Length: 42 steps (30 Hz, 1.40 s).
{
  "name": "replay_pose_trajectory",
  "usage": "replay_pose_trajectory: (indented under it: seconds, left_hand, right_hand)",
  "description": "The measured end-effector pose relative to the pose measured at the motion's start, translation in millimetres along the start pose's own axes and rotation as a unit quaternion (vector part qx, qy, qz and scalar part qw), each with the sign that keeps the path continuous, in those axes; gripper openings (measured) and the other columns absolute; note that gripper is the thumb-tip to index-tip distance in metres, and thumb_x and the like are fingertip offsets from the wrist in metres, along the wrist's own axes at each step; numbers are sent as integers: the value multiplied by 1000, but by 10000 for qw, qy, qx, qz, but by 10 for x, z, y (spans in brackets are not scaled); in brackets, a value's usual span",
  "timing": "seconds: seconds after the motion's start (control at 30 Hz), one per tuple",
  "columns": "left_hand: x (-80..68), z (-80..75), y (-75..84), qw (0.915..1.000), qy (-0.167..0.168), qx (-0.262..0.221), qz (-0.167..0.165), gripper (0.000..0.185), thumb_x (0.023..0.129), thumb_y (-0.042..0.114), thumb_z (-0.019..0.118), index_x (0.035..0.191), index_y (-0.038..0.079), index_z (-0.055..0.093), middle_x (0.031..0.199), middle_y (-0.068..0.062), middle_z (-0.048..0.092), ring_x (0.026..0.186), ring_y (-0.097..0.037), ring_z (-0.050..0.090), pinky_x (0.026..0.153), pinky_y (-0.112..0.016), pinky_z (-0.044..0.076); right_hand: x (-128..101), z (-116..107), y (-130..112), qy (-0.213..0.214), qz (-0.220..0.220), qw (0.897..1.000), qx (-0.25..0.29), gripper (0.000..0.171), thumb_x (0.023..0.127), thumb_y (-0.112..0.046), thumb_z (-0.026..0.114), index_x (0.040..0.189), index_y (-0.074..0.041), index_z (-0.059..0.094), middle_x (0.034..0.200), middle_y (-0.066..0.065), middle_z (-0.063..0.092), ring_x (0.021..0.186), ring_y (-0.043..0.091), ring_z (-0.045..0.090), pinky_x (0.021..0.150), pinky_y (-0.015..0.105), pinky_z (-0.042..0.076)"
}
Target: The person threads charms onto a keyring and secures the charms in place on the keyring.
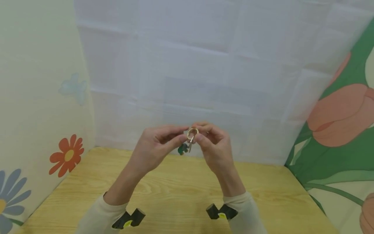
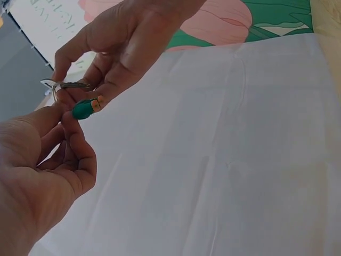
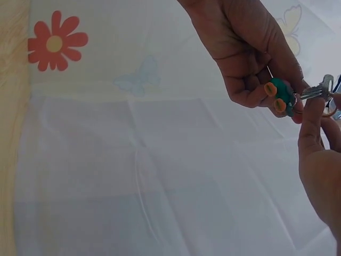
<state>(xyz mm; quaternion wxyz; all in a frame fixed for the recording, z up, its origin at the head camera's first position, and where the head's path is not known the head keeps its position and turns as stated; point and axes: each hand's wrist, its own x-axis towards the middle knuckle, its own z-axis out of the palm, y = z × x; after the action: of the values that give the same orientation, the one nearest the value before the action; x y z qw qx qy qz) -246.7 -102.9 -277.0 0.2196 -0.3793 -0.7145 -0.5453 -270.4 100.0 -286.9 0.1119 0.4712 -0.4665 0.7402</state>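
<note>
Both hands are raised above the wooden table [image 1: 181, 191], meeting at a small bunch of keys. My left hand [image 1: 183, 134] [image 2: 61, 118] [image 3: 269, 88] pinches the green-capped key [image 1: 183, 149] [image 2: 82, 109] [image 3: 282, 92] between thumb and fingertips. My right hand [image 1: 198, 133] [image 2: 80, 92] [image 3: 315, 109] pinches the gold key ring [image 1: 193, 132] [image 3: 331, 113], and a silver key [image 2: 72, 84] [image 3: 317, 92] sticks out beside its fingers. How the ring and the keys join is hidden by the fingers.
A white cloth backdrop [image 1: 204, 81] hangs behind the table. A flower-printed panel [image 1: 38, 107] closes the left side and a tulip-printed one [image 1: 342, 130] the right. Black camera mounts [image 1: 130, 219] sit on both wrists.
</note>
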Motion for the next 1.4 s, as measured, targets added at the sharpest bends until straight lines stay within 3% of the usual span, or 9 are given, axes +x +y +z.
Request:
replay_pose_trajectory:
  seconds: [0.17,0.53,0.77,1.0,1.2,1.4]
  left_hand:
    - [6,-27,0,9999,-51,82,76,27,100,17,68,126,16,74,110,8,73,90,-13,72,75,-34,59]
    - [30,-12,-15,9973,-87,273,676,28,96,8,71,124,10,75,108,7,72,83,-13,68,68,-33,56]
    - [20,2,-38,9966,139,517,628,27,97,10,71,124,11,75,105,7,72,80,-12,66,63,-29,52]
    - [21,38,-86,9970,154,316,693,23,94,9,75,116,12,78,103,7,72,83,-14,67,66,-30,54]
    - [10,67,-72,9967,115,464,649,24,95,15,75,118,15,78,100,10,71,81,-12,66,65,-30,53]
    - [4,37,-57,9969,189,615,459,25,96,18,74,121,19,76,97,14,70,83,-10,66,67,-32,54]
  right_hand:
    - [10,-9,-1,-123,-43,9999,-99,17,96,-12,74,111,-4,74,117,15,63,96,23,65,81,32,56]
    - [-14,-80,-80,-419,-144,9979,-467,29,99,-16,71,122,2,70,118,18,63,100,26,65,85,40,55]
    - [4,-91,-48,-265,80,9964,-797,28,99,-20,71,120,-1,72,107,15,67,97,26,63,80,37,54]
    - [-2,-110,-19,-57,256,9960,-857,27,98,-14,72,119,3,72,102,16,70,87,22,65,78,34,55]
    - [-16,-134,-32,-26,113,9933,-1153,26,99,-10,70,117,8,70,102,18,71,85,25,68,75,38,57]
    - [-24,-160,-49,-144,16,9855,-1692,31,99,-15,71,119,8,68,103,18,69,90,27,68,82,44,57]
